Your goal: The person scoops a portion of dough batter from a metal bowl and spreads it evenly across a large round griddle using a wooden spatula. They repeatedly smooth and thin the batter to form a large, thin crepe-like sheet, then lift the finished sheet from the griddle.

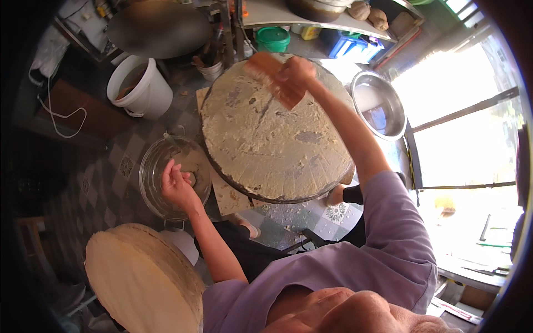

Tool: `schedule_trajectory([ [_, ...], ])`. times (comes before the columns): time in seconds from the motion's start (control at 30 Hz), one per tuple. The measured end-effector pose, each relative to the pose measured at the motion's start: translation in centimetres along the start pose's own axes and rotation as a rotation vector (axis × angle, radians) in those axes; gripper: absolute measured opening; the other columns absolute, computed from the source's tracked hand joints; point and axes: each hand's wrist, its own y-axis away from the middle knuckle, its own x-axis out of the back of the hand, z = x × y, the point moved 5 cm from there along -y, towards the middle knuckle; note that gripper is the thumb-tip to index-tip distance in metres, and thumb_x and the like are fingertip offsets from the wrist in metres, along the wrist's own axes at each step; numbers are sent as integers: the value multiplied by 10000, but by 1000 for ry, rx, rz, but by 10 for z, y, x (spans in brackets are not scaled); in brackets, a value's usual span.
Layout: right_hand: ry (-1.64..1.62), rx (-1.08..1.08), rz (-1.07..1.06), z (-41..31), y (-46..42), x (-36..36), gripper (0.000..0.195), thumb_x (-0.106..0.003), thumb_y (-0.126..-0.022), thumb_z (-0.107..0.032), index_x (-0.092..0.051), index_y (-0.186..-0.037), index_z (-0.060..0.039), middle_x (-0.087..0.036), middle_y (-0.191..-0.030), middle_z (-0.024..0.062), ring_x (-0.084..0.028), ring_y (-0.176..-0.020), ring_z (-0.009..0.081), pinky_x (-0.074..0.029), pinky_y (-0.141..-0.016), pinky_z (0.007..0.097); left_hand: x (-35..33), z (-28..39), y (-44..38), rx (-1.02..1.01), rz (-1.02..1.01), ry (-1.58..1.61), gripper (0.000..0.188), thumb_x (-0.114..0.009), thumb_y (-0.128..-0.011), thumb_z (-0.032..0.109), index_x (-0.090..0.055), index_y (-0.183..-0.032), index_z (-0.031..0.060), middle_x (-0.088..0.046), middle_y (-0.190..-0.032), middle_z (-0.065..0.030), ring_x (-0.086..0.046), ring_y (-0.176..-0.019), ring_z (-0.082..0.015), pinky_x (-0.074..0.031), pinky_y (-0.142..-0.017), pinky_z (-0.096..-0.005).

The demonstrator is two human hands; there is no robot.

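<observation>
Before me is a large round griddle [266,145], coated with a thin, uneven layer of pale batter with dark bare patches. My right hand [299,70] grips a flat brown scraper [291,98], blurred, at the griddle's far side. To the left, my left hand [175,183] hovers over a wide metal basin [143,179], its fingers loosely curled and apart. Inside that basin lies greyish batter [195,160], partly hidden by the hand. At lower left rises a stack of thin round flatbreads [137,283].
A white bucket [152,93] and a small tub of utensils [211,71] stand far left, near a dark round pan [160,29]. Right of the griddle is a steel basin [399,120] of cloudy liquid. A green-lidded tub [272,37] and blue crate [358,45] sit under a shelf [266,14].
</observation>
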Motion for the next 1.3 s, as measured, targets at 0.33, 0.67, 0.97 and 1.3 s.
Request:
schedule_trajectory([
  [0.33,-380,-421,-122,255,65,24,447,-857,-691,-425,-703,-665,-6,-650,-604,74,-616,-523,172,-482,-499,316,-30,4,13,-8,-114,-93,216,-551,-953,44,-695,-1113,23,-692,-955,-70,-572,-631,-74,-410,-504,-208],
  [0.67,-253,-545,-9,253,201,49,399,-812,-698,-441,-749,-769,-54,-710,-708,71,-688,-634,195,-547,-616,351,0,9,13,11,-94,-27,205,-550,-957,30,-696,-1101,9,-696,-924,-75,-574,-620,-89,-411,-513,-219],
  [0.97,862,211,139,21,303,-15,373,-647,-830,-149,-629,-1077,131,-702,-927,239,-718,-793,304,-601,-625,372,12,16,19,39,-118,75,197,-565,-936,4,-699,-1081,-4,-698,-907,-89,-579,-607,-104,-422,-504,-225],
  [1.3,294,412,-36,-115,299,-8,140,-571,-866,-144,-599,-928,-21,-674,-822,134,-693,-729,271,-529,-504,392,10,-3,10,27,-130,76,209,-568,-930,16,-697,-1094,-1,-695,-915,-88,-578,-606,-97,-429,-494,-223],
])
